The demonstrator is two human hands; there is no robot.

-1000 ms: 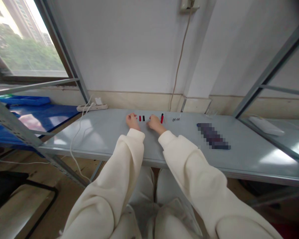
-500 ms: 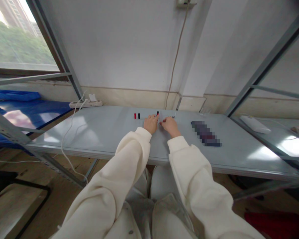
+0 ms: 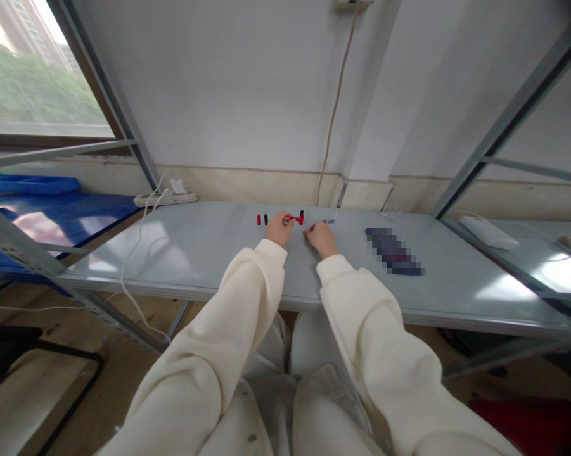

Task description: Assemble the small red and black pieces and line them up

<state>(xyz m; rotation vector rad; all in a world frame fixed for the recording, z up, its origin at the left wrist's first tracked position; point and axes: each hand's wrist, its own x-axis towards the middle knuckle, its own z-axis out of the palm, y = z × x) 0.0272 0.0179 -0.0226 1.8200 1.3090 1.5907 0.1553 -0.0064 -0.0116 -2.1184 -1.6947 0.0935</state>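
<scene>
My left hand (image 3: 280, 229) pinches a thin red piece (image 3: 294, 219) at its fingertips. The tip of that piece meets or overlaps a short red cylinder (image 3: 301, 220) with a black part above it; whether they are joined I cannot tell. My right hand (image 3: 322, 239) rests low over the table just to the right, fingers drawn together, and what they hold is too small to make out. Left of my left hand stand a small red cylinder (image 3: 259, 220) and a small black cylinder (image 3: 266, 219). Several tiny metal-looking parts (image 3: 328, 221) lie behind my right hand.
The grey table (image 3: 209, 253) runs along the wall. A dark, pixelated object (image 3: 394, 252) lies on the right. At the back left is a white power strip (image 3: 166, 198), its cable (image 3: 129, 259) hanging over the front edge. Metal posts (image 3: 499, 114) flank both ends.
My left hand has drawn back slightly left and turned, and the red piece and red cylinder now show clearly. My right hand has shifted a little left, uncovering more of the tiny parts.
</scene>
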